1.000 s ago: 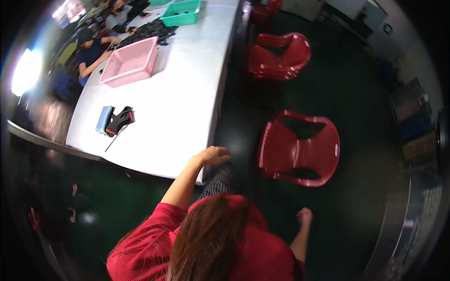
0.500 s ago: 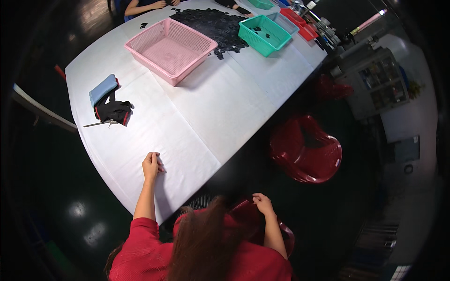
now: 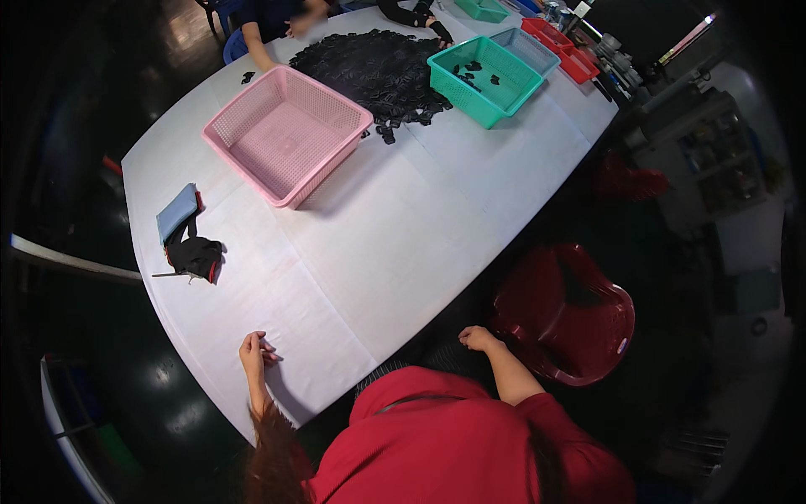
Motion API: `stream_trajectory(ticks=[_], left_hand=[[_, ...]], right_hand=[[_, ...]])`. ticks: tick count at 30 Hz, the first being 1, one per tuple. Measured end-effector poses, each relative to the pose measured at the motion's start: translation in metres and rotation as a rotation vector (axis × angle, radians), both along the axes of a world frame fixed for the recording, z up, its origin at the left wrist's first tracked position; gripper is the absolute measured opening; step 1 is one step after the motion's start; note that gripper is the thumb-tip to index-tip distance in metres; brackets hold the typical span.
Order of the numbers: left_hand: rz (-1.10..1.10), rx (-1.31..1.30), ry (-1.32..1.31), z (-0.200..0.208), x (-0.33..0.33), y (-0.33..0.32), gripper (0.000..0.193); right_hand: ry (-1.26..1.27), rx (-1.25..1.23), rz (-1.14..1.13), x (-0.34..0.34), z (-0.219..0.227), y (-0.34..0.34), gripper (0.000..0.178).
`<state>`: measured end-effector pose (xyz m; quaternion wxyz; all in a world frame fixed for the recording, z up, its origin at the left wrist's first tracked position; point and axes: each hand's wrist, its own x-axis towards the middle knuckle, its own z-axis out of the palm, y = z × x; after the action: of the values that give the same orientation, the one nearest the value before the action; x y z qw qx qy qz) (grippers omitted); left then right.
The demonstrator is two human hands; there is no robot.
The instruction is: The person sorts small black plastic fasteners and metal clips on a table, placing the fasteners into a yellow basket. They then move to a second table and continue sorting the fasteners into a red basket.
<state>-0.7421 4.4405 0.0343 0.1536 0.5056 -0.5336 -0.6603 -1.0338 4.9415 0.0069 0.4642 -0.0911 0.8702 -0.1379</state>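
Red chair: small label, illegible. White table; dark floor. Left hand at table, fingers loosely parted; right hand beyond edge, fingers bent, grip unclear.

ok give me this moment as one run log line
left hand: over white table, no object visible | right hand: beside table, no object visible | pink basket, black pieces: on table

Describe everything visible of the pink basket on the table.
The pink basket is rectangular, open-topped and plastic-looking, with perforated walls, a smooth outward rim and its floor in plain view. It stands upright on the white table, next to the black heap. A co-worker's forearm reaches its far rim; contact is unclear.
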Motion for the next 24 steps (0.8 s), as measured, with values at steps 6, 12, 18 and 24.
stream_trajectory(ticks=[6, 12, 18, 24], left_hand=[[0.662, -0.247, 0.118, -0.045, 0.023, 0.029, 0.03], [0.482, 0.017, -0.148, -0.011, -0.067, 0.126, 0.032], [-0.025, -0.117, -0.372, 0.027, -0.173, 0.187, 0.024], [-0.04, -0.117, -0.317, 0.018, -0.222, 0.197, 0.022]], right_hand=[[-0.357, 0.032, -0.118, -0.151, 0.005, 0.036, 0.026], [-0.367, 0.183, 0.047, -0.284, 0.018, 0.094, 0.028], [-0.15, -0.059, -0.035, -0.336, -0.001, 0.11, 0.021], [-0.01, -0.359, -0.121, -0.344, 0.011, 0.102, 0.024]])
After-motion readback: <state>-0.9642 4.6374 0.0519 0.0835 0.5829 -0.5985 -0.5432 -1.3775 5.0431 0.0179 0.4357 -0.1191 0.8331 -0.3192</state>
